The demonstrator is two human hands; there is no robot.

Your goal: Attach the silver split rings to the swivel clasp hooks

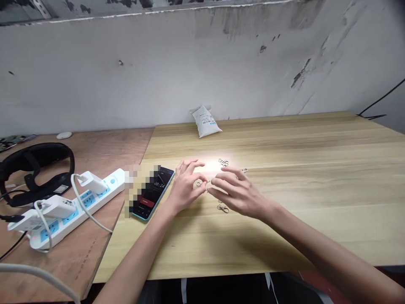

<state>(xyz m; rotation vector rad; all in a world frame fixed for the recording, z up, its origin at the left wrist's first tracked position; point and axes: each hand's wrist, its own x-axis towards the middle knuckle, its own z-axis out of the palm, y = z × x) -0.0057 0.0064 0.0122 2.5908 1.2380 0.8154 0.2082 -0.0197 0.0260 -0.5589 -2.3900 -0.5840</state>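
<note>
Centrally, on the pale wooden table (316, 169): two bare hands meet over a bright glare patch. Left hand (186, 185), fingers spread and loosely curled, thumb and forefinger pinching a small metal ring (199, 183). Right hand (238, 192), fingers bent inward, tips closing toward the same ring; whether they actually grip it cannot be told. Loose metal clasps: one (223, 207) lying just under the right hand, a few more (223, 162) on the table just beyond the fingers. Phone (153, 192), screen up with a timer showing, just left of the left hand. White sealed packet (206, 121) at the far table edge by the wall. Adjoining darker board at left: white power strip (72, 207) with chargers plugged in, black headset (34, 169).
</note>
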